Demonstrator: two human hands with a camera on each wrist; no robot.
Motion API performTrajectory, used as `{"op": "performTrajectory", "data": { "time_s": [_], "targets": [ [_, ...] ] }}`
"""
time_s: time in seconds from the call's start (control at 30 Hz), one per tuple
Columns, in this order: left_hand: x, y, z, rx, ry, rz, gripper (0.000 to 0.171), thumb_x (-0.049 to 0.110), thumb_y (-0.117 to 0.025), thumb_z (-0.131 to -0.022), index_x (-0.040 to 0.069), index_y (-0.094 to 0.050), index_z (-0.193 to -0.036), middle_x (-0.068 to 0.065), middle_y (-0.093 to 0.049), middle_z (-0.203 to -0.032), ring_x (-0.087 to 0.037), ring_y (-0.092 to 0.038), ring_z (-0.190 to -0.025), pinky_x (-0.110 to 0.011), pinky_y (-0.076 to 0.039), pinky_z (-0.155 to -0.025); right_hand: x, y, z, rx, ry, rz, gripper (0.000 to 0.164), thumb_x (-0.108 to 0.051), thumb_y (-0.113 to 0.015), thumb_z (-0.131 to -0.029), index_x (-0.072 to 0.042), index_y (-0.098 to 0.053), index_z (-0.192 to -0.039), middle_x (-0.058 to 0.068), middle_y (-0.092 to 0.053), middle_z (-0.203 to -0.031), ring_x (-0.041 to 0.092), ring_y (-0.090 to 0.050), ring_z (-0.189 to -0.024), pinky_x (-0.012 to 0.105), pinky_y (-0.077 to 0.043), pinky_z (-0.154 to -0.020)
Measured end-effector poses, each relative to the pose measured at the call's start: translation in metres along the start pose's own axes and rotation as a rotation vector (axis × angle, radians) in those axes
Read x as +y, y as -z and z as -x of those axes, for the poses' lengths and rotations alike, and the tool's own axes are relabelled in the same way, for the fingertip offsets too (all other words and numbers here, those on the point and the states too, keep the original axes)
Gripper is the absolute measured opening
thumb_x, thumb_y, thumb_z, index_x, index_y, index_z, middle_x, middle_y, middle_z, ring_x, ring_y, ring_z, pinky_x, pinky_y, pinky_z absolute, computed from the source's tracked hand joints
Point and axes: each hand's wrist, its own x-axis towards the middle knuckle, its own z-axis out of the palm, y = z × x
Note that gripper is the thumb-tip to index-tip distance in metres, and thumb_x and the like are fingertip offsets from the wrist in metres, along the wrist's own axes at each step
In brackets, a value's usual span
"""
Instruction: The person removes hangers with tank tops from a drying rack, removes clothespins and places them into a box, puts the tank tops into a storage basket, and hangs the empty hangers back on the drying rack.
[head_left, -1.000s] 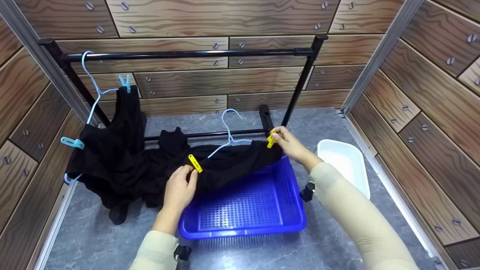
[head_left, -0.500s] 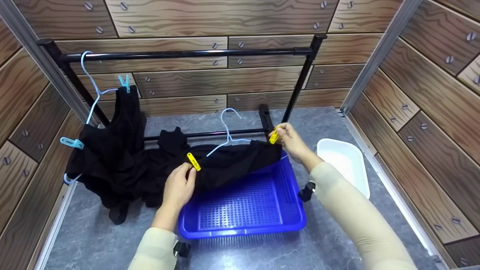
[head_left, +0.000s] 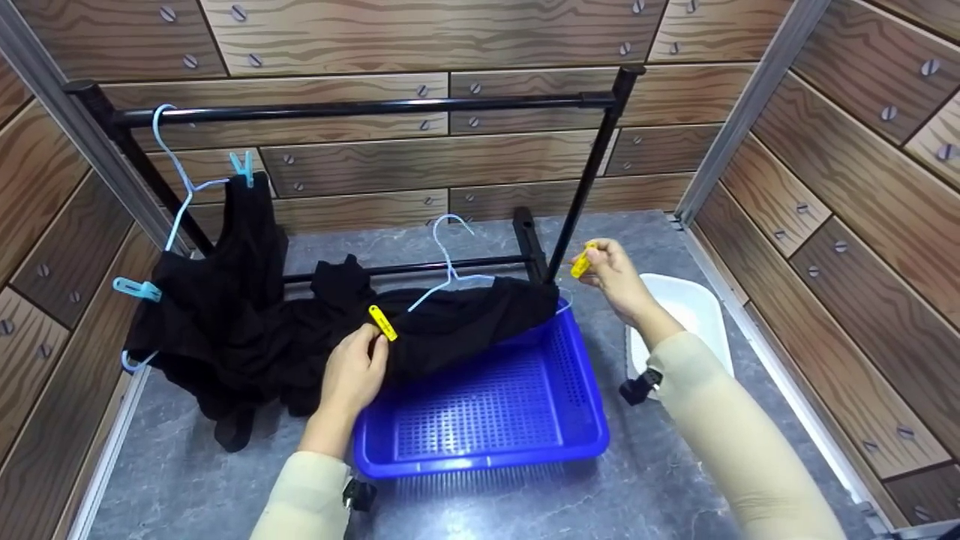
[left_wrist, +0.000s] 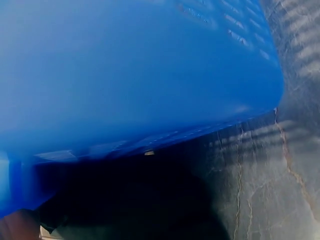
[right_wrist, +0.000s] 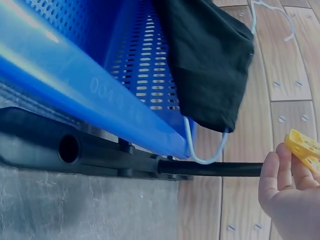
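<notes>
In the head view, my left hand (head_left: 352,367) pinches the black garment (head_left: 465,319) near its left edge. A yellow clothespin (head_left: 382,322) stands right at those fingertips. The garment drapes over a light blue hanger (head_left: 449,255), whose hook points up and whose right end loops out past the cloth. My right hand (head_left: 615,281) pinches another yellow clothespin (head_left: 583,260) in the air, to the right of the garment's corner; the right wrist view also shows this clothespin (right_wrist: 304,149) between thumb and fingers. In the left wrist view the left hand is mostly hidden.
Under the garment stands a blue perforated basket (head_left: 480,469). Behind is a black clothes rack (head_left: 360,111), where another black garment (head_left: 217,300) hangs at left with light blue clothespins (head_left: 137,289). A white tray (head_left: 712,307) lies at right, partly behind the right forearm.
My right hand has drawn its yellow clothespin off the garment's right corner and moved to the right, toward the white tray. My left hand stays by the other clothespin.
</notes>
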Motion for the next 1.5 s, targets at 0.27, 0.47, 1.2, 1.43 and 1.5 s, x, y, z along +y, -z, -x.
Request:
{"op": "performTrajectory", "data": {
  "time_s": [0.27,0.47,1.2,1.43,1.5],
  "targets": [
    [-0.003,-0.001,0.000,0.020,-0.030,-0.018,0.010,0.022,-0.054,-0.088,0.017,-0.054,-0.079,-0.001,-0.057,-0.072,-0.026,-0.058,-0.069,-0.041,-0.041,-0.061,-0.005,0.018,0.012,0.045,0.004,0.068,0.039,-0.023,-0.045,-0.097,0.008,-0.034,-0.119,0.000,-0.061,-0.091,0.014,-0.062,-0.079,0.036,-0.050,-0.080],
    [-0.007,-0.004,0.000,0.047,-0.084,-0.078,0.012,0.025,-0.052,-0.089,0.016,-0.052,-0.081,-0.003,-0.060,-0.069,-0.032,-0.059,-0.065,-0.044,-0.042,-0.059,-0.001,0.042,0.025,0.133,-0.075,0.155,0.035,-0.023,-0.049,-0.095,0.003,-0.038,-0.115,-0.003,-0.061,-0.086,0.012,-0.061,-0.075,0.029,-0.052,-0.072],
    [-0.010,-0.008,-0.004,0.073,-0.270,-0.155,0.016,0.020,-0.050,-0.090,0.010,-0.052,-0.077,-0.003,-0.057,-0.069,-0.027,-0.055,-0.072,-0.039,-0.037,-0.073,0.038,0.107,0.063,0.194,-0.422,0.589,0.045,-0.030,-0.051,-0.093,0.009,-0.042,-0.114,0.009,-0.053,-0.086,0.008,-0.054,-0.066,0.024,-0.051,-0.063],
    [-0.014,-0.012,-0.005,0.091,-0.269,-0.161,0.017,0.021,-0.049,-0.090,0.011,-0.053,-0.078,-0.004,-0.056,-0.071,-0.026,-0.054,-0.076,-0.040,-0.037,-0.072,0.051,0.113,0.070,0.097,-0.527,0.685,0.044,-0.030,-0.051,-0.093,0.011,-0.048,-0.110,0.012,-0.055,-0.087,0.013,-0.057,-0.068,0.024,-0.051,-0.061],
    [-0.015,-0.012,-0.005,0.098,-0.266,-0.160,0.016,0.022,-0.050,-0.089,0.011,-0.054,-0.079,-0.004,-0.056,-0.074,-0.026,-0.054,-0.079,-0.041,-0.037,-0.072,0.055,0.114,0.071,0.062,-0.561,0.707,0.044,-0.030,-0.051,-0.093,0.011,-0.048,-0.110,0.013,-0.055,-0.089,0.015,-0.058,-0.070,0.027,-0.052,-0.064]
  ]
}}
